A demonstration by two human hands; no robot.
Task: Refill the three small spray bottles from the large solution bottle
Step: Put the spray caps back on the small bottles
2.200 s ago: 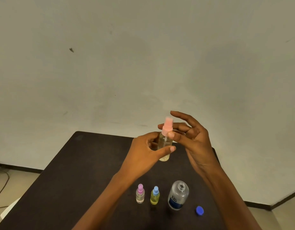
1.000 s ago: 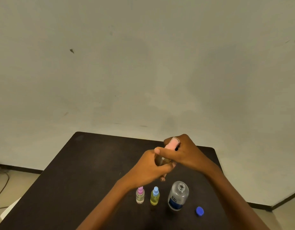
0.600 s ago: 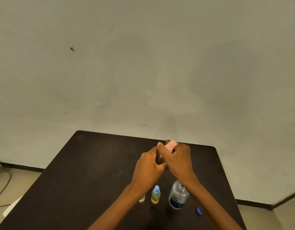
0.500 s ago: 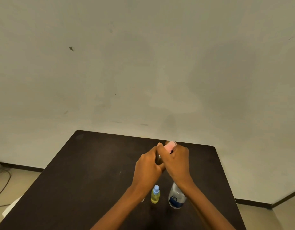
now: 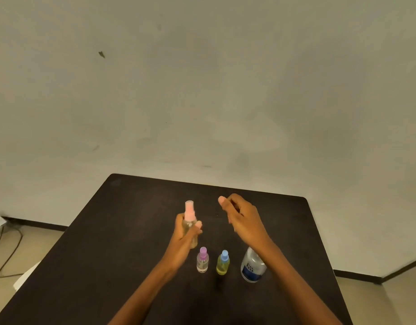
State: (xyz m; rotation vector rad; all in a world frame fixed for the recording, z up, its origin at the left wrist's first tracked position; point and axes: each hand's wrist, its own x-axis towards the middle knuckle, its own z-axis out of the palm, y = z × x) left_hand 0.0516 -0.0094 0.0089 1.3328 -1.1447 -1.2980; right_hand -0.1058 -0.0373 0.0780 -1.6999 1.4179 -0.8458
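My left hand (image 5: pixel 183 238) grips a clear spray bottle with a pink top (image 5: pixel 189 213), upright above the dark table (image 5: pixel 122 231). My right hand (image 5: pixel 241 218) hovers to its right, apart from the bottle, fingers loosely curled and holding nothing. Nearer me stand a small bottle with a purple top (image 5: pixel 202 260) and a small yellow bottle with a blue top (image 5: pixel 223 263). The large solution bottle (image 5: pixel 250 269) with a blue label stands to their right, its neck hidden behind my right forearm.
A plain wall rises behind the table's far edge. On the floor to the left lie a cable (image 5: pixel 7 252) and a white object (image 5: pixel 26 275). The table's right edge runs close to the large bottle.
My two hands were clasped together on the pink-topped bottle's head. Now the right hand has let go and moved right, and the left hand has carried the bottle left.
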